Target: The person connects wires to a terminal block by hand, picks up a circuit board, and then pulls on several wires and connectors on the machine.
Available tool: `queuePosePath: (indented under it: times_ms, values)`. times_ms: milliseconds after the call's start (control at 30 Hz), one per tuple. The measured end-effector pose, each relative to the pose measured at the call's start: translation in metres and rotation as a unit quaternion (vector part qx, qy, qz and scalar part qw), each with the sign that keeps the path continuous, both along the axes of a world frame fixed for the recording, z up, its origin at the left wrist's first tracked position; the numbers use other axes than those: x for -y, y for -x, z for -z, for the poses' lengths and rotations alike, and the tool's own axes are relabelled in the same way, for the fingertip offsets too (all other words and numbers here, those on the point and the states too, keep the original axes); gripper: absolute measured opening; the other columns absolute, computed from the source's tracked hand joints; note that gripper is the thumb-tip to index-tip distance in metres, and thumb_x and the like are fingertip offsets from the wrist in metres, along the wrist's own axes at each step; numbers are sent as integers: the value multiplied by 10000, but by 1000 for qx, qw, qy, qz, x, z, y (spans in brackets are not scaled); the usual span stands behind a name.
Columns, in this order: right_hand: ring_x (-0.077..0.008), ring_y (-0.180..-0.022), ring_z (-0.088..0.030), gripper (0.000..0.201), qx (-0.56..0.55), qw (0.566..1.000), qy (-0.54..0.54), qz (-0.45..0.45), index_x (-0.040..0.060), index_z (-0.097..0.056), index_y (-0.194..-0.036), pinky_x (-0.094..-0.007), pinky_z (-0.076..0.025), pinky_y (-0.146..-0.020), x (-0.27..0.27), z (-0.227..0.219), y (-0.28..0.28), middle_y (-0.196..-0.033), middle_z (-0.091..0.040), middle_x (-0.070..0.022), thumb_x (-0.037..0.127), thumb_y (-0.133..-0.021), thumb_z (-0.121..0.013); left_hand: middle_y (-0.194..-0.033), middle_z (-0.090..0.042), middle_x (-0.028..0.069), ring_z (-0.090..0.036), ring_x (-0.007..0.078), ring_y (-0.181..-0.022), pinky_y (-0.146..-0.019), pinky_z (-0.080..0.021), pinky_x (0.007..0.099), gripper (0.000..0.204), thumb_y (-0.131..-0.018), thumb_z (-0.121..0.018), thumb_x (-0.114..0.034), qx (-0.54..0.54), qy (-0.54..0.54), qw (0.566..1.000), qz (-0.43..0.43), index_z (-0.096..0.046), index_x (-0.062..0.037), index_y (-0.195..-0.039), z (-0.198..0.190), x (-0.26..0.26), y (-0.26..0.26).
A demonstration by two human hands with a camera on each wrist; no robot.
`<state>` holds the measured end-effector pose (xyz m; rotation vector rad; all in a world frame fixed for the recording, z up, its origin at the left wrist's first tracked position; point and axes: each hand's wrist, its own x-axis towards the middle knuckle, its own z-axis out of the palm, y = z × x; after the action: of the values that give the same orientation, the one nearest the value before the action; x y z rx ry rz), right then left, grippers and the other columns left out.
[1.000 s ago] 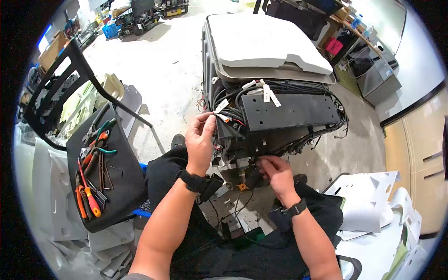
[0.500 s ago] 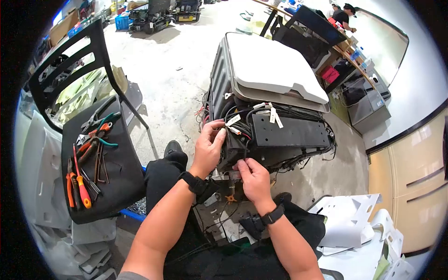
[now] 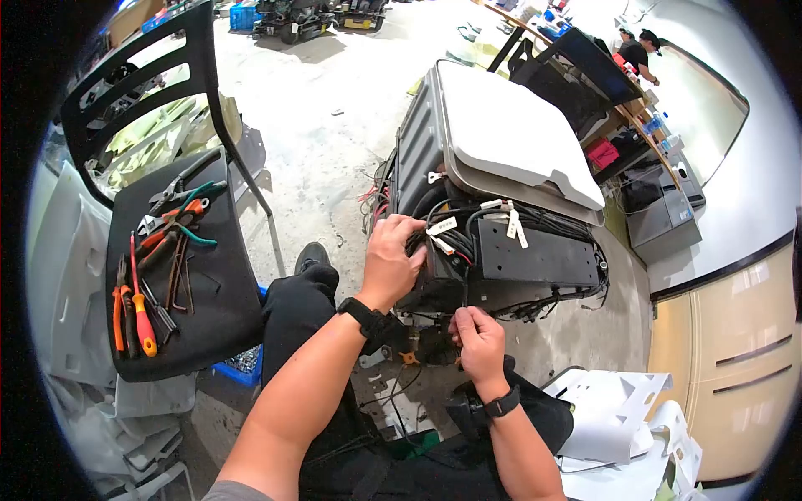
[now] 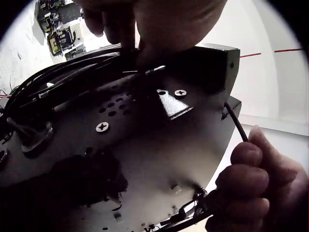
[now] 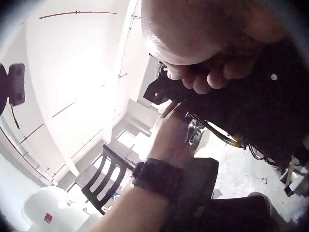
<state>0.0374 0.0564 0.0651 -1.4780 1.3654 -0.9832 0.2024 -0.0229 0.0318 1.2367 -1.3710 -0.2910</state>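
At the near left corner of the grey-and-white machine (image 3: 518,125), the left hand (image 3: 391,263) grips black cables, its fingertips partly hidden among them. White tags (image 3: 441,225) hang beside those fingers. Lower and to the right, the right hand (image 3: 482,349) pinches a thin black cable (image 3: 465,284) below the corner. In the left wrist view the cable (image 4: 236,123) runs from the dark panel's edge (image 4: 159,140) into the right hand's curled fingers (image 4: 246,188), while the left hand (image 4: 178,24) is above the panel. The right wrist view shows the right hand's fingers (image 5: 212,77) against dark metal.
A black chair (image 3: 209,292) at the left holds pliers (image 3: 154,250), a screwdriver (image 3: 144,326) and hex keys. Below it is a blue bin (image 3: 238,371). White panels (image 3: 606,413) lie at the lower right. A person (image 3: 639,54) is by the desk at the back right.
The head view has shifted. The left hand has moved from the tag onto the cables at the corner. The right hand has come out from under the machine and drawn lower, with the cable showing above it.
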Motion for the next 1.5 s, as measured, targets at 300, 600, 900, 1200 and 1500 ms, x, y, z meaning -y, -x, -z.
queuePosePath:
  times_ms: [300, 600, 900, 1200, 1500]
  values:
    - [-54, -527, -449, 258, -7, 998, 51, 46, 5, -572, -713, -207, -349, -486, -9, -17, 27, -578, -503, 14, 191, -888, -533, -914, -592, 102, -545, 275, -907, -823, -433, 335, 251, -653, -659, -33, -70, -45, 994, 73, -638, -33, -903, 6, 1, -9]
    - [-63, -613, -508, 184, -67, 998, 10, -7, -13, -616, -868, -204, -401, -567, -26, -40, 19, -655, -564, -7, 151, -888, -534, -914, -597, 110, -600, 247, -839, -763, -464, 294, 248, -709, -644, -54, -123, -78, 987, 68, -629, -7, -953, 3, -4, -1]
    - [-76, -611, -540, 202, -55, 998, 37, -11, -29, -612, -907, -221, -419, -560, -28, -33, 31, -634, -578, -30, 156, -879, -538, -955, -586, 123, -583, 266, -878, -756, -452, 301, 268, -761, -616, -75, -108, -71, 990, 54, -604, -22, -1024, 10, -6, 2]
    - [-18, -536, -419, 191, 42, 998, -37, 2, 33, -590, -912, -171, -336, -478, -21, -37, 35, -673, -567, 21, 196, -917, -492, -960, -571, 125, -573, 271, -856, -729, -451, 301, 304, -739, -603, -60, -109, -60, 990, 66, -601, -48, -1043, 4, -9, 0]
    - [-27, -563, -424, 210, 72, 997, -40, -5, 38, -573, -906, -168, -340, -501, -20, -30, 38, -674, -549, 16, 218, -930, -468, -979, -574, 120, -580, 259, -866, -742, -456, 297, 291, -755, -601, -68, -130, -77, 986, 73, -600, -37, -1045, 8, -7, 1]
